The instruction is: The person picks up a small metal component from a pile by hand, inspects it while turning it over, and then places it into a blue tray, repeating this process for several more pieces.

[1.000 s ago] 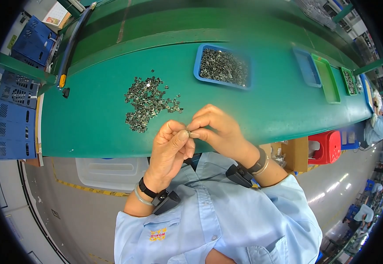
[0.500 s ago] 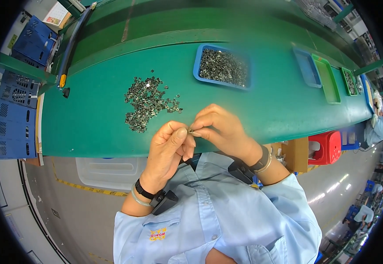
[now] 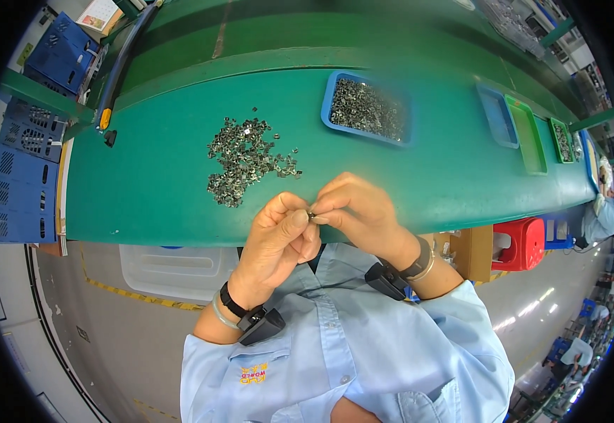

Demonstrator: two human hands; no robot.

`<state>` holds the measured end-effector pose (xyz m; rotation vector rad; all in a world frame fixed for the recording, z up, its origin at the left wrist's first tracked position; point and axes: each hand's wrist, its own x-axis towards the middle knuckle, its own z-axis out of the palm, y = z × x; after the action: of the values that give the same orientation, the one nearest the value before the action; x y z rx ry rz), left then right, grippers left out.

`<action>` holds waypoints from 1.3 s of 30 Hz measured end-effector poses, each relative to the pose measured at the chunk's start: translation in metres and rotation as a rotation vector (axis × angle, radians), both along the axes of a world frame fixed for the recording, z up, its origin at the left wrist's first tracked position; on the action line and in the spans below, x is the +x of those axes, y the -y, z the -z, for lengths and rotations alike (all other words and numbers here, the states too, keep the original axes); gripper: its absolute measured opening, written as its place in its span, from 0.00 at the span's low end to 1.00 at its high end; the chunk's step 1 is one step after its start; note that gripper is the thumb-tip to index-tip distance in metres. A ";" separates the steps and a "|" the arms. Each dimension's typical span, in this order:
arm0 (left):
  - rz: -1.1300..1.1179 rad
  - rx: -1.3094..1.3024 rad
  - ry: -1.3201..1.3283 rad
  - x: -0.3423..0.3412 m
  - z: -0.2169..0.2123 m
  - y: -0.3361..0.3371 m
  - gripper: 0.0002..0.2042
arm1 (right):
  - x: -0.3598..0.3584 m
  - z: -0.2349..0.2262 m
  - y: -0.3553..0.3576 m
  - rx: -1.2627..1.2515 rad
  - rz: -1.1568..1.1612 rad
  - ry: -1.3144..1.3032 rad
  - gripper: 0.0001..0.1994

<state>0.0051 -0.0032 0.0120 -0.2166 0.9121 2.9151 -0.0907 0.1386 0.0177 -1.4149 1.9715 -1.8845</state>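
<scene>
Between the fingertips of both hands is a small dark metal part point(image 3: 311, 216), mostly covered by the fingers. My left hand point(image 3: 279, 236) pinches it from the left, thumb against the fingers. From the other side my right hand point(image 3: 360, 213) grips it with thumb and forefinger. Both hands are over the near edge of the green table point(image 3: 152, 190). Just beyond my left hand lies a loose pile of small shiny metal parts point(image 3: 243, 158). Farther off, to the right of the pile, a blue tray point(image 3: 327, 113) is filled with similar parts.
At the right stand another blue tray point(image 3: 499, 116), a green tray point(image 3: 529, 137) and a small green tray of parts point(image 3: 555, 134). Blue crates point(image 3: 25, 190) border the left side. Below the table edge are a clear plastic bin point(image 3: 173, 271), a cardboard box point(image 3: 475, 254) and a red stool point(image 3: 522, 243).
The view has shifted slightly, so the pile and trays appear a little farther right. Both hands keep their pinch on the small part, with the fingers slightly repositioned.
</scene>
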 end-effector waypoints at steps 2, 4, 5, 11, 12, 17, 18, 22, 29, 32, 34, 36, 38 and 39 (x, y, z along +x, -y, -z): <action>0.006 -0.003 0.005 0.000 -0.001 0.001 0.07 | -0.001 -0.002 0.000 0.017 -0.008 -0.007 0.07; 0.021 -0.014 0.017 0.000 -0.001 0.003 0.07 | -0.002 -0.003 0.000 0.047 -0.020 -0.021 0.06; 0.020 -0.013 0.018 0.000 -0.003 0.004 0.07 | -0.002 -0.003 0.000 0.048 -0.020 -0.019 0.06; 0.051 -0.174 0.073 -0.003 -0.010 0.012 0.06 | -0.006 0.001 0.000 0.096 -0.011 -0.052 0.06; 0.051 -0.216 0.088 -0.003 -0.010 0.012 0.06 | -0.006 0.002 0.000 0.112 -0.007 -0.068 0.06; 0.041 -0.162 0.085 -0.001 -0.010 0.008 0.07 | -0.006 0.002 0.000 0.071 -0.031 -0.012 0.06; 0.044 -0.140 0.083 -0.002 -0.010 0.008 0.08 | -0.007 0.003 0.000 0.063 -0.035 0.003 0.06; 0.050 -0.106 0.077 0.000 -0.009 0.009 0.09 | -0.006 0.004 0.000 0.041 -0.052 0.042 0.06; 0.062 -0.122 0.065 0.000 -0.008 0.008 0.09 | -0.005 0.004 0.000 0.028 -0.049 0.070 0.07; 0.058 -0.134 0.056 0.001 -0.009 0.007 0.08 | -0.005 0.004 0.000 0.039 -0.041 0.073 0.07; 0.053 -0.150 0.063 0.001 -0.010 0.007 0.08 | -0.004 0.003 -0.001 0.062 -0.027 0.055 0.07; 0.043 -0.181 0.078 0.001 -0.010 0.008 0.07 | -0.004 0.001 -0.001 0.109 0.000 0.020 0.07; 0.035 -0.196 0.091 0.001 -0.010 0.009 0.07 | -0.002 0.000 -0.001 0.123 0.019 0.014 0.06; 0.025 -0.211 0.102 0.000 -0.009 0.009 0.07 | -0.001 0.000 -0.001 0.136 0.036 0.008 0.06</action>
<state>0.0056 -0.0121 0.0211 -0.3609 1.1946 2.7540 -0.0919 0.1394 0.0178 -1.3425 2.0909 -1.7286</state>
